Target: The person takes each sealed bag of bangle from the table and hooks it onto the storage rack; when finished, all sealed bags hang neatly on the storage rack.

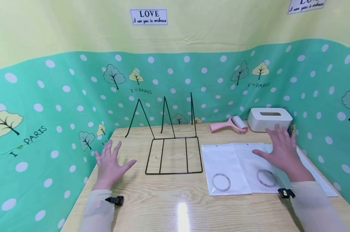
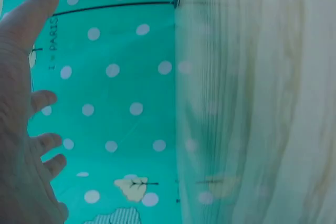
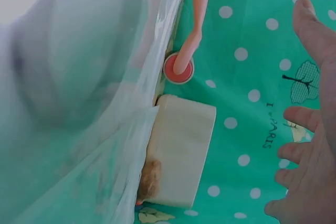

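Observation:
My left hand [image 1: 110, 166] hovers over the left side of the table with its fingers spread and nothing in it. To its right stands a black wire rack [image 1: 174, 138], with three pointed uprights at the back and a flat rectangular frame at the front. My right hand [image 1: 282, 153] is held with fingers spread above white plastic bags [image 1: 227, 161] that lie overlapping on the table. Two of these bags show a grey ring outline. In the left wrist view the left hand [image 2: 21, 103] has its thumb and fingers apart; the right hand [image 3: 310, 140] looks the same in the right wrist view.
A pink-handled lint roller [image 1: 228, 125] lies at the back right beside a white tissue box [image 1: 269, 119]. A green dotted cloth [image 1: 76, 87] hangs around the back and sides of the wooden table [image 1: 151, 203].

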Action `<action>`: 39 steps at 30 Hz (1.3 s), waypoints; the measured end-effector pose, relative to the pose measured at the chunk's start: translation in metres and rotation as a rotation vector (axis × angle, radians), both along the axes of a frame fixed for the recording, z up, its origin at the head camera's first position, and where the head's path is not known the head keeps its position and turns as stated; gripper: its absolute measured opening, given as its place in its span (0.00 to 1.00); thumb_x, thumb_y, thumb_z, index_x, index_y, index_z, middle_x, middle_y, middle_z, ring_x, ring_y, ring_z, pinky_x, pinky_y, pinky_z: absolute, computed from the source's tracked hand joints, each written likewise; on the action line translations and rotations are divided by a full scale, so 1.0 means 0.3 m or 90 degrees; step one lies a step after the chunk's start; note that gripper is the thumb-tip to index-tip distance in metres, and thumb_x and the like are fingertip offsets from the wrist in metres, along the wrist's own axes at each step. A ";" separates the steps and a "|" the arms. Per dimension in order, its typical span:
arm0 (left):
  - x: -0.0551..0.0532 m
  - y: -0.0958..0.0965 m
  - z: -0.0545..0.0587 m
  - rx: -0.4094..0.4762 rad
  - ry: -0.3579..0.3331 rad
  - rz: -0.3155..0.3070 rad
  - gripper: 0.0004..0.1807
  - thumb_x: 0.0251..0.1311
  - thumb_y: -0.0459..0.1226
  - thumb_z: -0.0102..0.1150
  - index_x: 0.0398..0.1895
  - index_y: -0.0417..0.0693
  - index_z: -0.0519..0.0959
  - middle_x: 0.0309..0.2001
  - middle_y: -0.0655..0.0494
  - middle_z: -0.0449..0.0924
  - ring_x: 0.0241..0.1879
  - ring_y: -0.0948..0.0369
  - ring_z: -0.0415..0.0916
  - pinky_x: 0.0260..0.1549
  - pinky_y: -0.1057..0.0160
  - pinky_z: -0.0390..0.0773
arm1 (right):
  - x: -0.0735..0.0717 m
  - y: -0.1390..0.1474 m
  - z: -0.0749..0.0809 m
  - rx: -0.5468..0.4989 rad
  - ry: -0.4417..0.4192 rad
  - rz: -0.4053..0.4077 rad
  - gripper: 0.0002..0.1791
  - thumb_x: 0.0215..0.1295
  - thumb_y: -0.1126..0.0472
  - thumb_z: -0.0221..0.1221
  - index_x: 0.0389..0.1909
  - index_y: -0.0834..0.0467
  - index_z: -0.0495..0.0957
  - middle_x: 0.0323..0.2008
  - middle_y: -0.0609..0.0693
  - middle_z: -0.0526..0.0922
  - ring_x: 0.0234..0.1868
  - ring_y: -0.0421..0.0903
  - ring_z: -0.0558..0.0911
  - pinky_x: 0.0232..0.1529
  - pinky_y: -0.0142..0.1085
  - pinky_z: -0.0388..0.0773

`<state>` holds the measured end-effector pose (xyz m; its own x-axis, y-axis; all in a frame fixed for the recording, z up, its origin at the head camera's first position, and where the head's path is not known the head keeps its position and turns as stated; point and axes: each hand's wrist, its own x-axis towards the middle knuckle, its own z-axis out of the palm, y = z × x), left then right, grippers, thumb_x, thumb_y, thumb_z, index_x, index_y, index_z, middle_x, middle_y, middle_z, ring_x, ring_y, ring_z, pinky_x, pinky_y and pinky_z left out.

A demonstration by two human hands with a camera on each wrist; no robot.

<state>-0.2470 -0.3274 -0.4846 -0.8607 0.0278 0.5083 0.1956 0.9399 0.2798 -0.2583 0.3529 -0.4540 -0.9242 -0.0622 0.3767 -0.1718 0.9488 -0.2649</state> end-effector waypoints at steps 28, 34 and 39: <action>-0.043 0.142 -0.052 0.198 -0.245 -0.136 0.52 0.62 0.55 0.74 0.81 0.44 0.59 0.77 0.37 0.59 0.75 0.35 0.56 0.69 0.31 0.60 | -0.144 -0.061 0.040 -0.108 -0.181 0.076 0.56 0.63 0.40 0.73 0.80 0.66 0.56 0.75 0.73 0.57 0.73 0.74 0.59 0.64 0.73 0.63; -0.037 0.159 -0.058 0.246 -0.297 -0.145 0.53 0.60 0.56 0.74 0.82 0.45 0.59 0.77 0.36 0.60 0.74 0.37 0.59 0.69 0.34 0.63 | -0.177 -0.080 0.046 -0.118 -0.209 0.092 0.54 0.64 0.39 0.72 0.80 0.62 0.59 0.74 0.70 0.61 0.71 0.73 0.63 0.62 0.70 0.68; -0.034 0.167 -0.069 0.267 -0.311 -0.148 0.52 0.59 0.55 0.76 0.80 0.43 0.61 0.75 0.38 0.64 0.72 0.39 0.65 0.66 0.36 0.68 | -0.203 -0.099 0.048 -0.150 -0.242 0.106 0.49 0.66 0.45 0.72 0.80 0.60 0.60 0.74 0.70 0.60 0.70 0.72 0.66 0.60 0.67 0.73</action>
<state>-0.2572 -0.2772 -0.5052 -0.9895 0.1258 0.0715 0.1386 0.6817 0.7184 -0.3193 0.3232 -0.4397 -0.9840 -0.1747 0.0349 -0.1654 0.8228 -0.5437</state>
